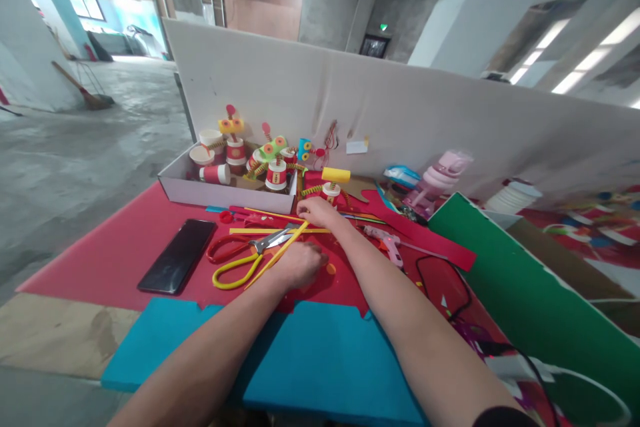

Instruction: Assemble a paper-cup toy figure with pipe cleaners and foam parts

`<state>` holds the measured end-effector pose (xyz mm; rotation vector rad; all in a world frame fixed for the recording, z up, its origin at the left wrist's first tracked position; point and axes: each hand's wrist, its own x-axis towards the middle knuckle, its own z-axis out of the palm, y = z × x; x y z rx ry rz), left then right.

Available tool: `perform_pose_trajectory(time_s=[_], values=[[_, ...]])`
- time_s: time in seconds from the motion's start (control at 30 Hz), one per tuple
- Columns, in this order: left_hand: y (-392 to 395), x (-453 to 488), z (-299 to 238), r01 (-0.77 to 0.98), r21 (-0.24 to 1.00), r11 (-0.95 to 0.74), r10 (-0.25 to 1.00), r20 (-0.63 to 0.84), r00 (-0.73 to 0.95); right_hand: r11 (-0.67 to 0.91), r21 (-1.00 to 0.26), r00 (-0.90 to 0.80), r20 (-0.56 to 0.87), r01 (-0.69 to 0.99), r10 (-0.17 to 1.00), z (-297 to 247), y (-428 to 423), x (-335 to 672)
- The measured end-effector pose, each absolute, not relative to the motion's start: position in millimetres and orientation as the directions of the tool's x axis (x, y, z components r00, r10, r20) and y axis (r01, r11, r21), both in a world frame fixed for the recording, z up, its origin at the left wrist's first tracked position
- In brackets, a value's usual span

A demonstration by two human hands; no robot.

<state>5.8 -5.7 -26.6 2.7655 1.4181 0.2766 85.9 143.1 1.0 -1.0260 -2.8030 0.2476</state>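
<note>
My right hand [317, 211] reaches far over the red mat [100, 260], fingers closed on the upper end of a long yellow strip [287, 243]. The strip slants down to the left, across the scissors [250, 255] with one red and one yellow handle. My left hand [299, 264] lies knuckles-up on the mat, right beside the strip's middle. Its fingers are curled under, and what they hold is hidden. A small paper-cup figure with a yellow bar on top [331, 188] stands just beyond my right hand.
A white box [225, 195] of paper-cup figures stands at the back left. A black phone [177, 255] lies left of the scissors. A pink glue gun [385, 243] and its black cord lie right. A pink bottle [440, 180], green board [525, 280] and blue foam [310, 353] surround the mat.
</note>
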Motion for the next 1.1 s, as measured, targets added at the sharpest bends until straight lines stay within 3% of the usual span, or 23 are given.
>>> perform_pose_trajectory(time_s=[0.33, 0.53, 0.63, 0.77, 0.9, 1.1], values=[[-5, 6, -27, 0.796, 0.092, -0.598, 0.798, 0.154, 0.582, 0.722, -0.117, -0.711, 0.126, 0.682, 0.692, -9, 139, 86], [-4, 5, -31, 0.795, 0.092, -0.600, 0.796, 0.170, 0.581, 0.787, -0.247, -0.807, 0.032, 0.566, 0.590, -10, 148, 83], [-4, 5, -32, 0.793, 0.105, -0.600, 0.797, 0.168, 0.580, 0.785, -0.245, -0.814, -0.036, 0.569, 0.579, -7, 151, 81], [-4, 5, -32, 0.799, 0.112, -0.591, 0.804, 0.156, 0.574, 0.781, -0.159, -0.797, -0.148, 0.604, 0.586, 0, 145, 77], [-5, 5, -29, 0.805, 0.109, -0.584, 0.811, 0.127, 0.571, 0.784, 0.009, -0.770, -0.184, 0.620, 0.611, 9, 131, 70], [-9, 7, -23, 0.838, 0.029, -0.546, 0.835, 0.108, 0.540, 0.791, 0.177, -0.793, -0.081, 0.585, 0.604, 17, 118, 71]])
